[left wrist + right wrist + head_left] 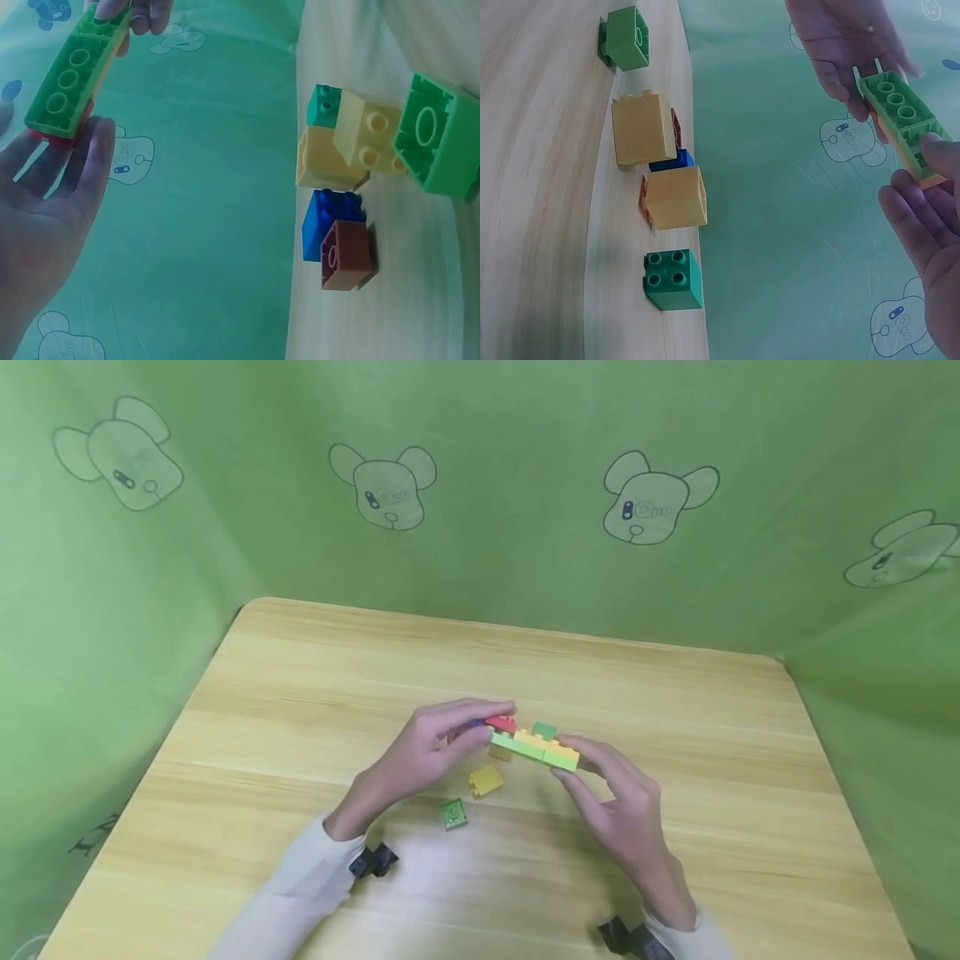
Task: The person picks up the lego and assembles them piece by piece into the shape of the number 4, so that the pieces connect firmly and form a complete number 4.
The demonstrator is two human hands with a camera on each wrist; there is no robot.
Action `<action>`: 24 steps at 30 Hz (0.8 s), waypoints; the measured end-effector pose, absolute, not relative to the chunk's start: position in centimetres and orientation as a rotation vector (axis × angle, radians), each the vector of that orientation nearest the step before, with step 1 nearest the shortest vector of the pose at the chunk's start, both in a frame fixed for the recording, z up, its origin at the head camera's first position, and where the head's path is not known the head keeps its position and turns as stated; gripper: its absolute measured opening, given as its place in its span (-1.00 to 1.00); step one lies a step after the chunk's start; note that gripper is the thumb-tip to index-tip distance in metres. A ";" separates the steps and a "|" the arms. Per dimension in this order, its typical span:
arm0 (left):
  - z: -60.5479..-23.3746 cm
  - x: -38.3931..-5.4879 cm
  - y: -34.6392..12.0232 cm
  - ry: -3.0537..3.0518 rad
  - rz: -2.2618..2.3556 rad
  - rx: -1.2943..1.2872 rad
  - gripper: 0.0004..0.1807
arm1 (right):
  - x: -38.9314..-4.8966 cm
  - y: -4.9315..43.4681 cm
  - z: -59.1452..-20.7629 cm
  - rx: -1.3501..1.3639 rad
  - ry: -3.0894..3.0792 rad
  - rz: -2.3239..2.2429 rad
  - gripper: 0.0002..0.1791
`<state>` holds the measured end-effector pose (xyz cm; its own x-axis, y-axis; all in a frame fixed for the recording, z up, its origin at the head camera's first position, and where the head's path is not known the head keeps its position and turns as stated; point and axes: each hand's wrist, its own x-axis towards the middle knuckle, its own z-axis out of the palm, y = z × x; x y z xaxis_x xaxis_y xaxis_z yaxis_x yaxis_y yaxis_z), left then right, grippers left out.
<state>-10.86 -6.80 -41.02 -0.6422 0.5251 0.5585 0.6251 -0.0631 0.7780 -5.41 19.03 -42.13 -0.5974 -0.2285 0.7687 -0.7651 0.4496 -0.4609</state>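
Observation:
Both hands hold one joined row of toy building bricks [528, 746] above the table. It has light green bricks [69, 79] underneath, with hollow undersides showing in both wrist views, and yellow-orange ones on top. A red brick [501, 723] sits at its left end. My left hand [438, 739] grips that end, thumb in front and fingers behind. At the other end my right hand [618, 797] pinches the row between thumb and fingers; in the right wrist view its thumb [939, 154] presses the green underside.
Loose bricks lie below the hands: a light green one [453, 814], a yellow one [487, 780], another yellow one [676, 197], a dark green one [673, 281], a blue one [322, 225] and a brown one [349, 255]. A green patterned curtain [510, 568] surrounds the wooden table [337, 652].

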 end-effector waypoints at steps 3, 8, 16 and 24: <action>-41.2 -10.8 -6.6 -2.067 -1.784 -1.313 -0.52 | -5.4 19.0 -42.1 0.830 -2.061 1.105 -0.52; -41.5 -10.9 -6.3 -2.019 -1.688 -1.307 -0.49 | -5.4 18.9 -42.1 0.832 -2.052 1.105 -0.51; -41.4 -10.9 -6.2 -1.955 -1.591 -1.286 -0.57 | -5.3 18.9 -42.0 0.848 -2.047 1.128 -0.52; -41.4 -10.9 -6.2 -1.956 -1.576 -1.288 -0.59 | -5.2 19.0 -42.1 0.850 -2.055 1.128 -0.53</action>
<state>-10.91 -6.19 -41.36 -0.5439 0.4417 0.7135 0.7911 -0.0136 0.6115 -5.24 19.00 -42.10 -0.5886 -0.2318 0.7745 -0.7778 0.4236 -0.4643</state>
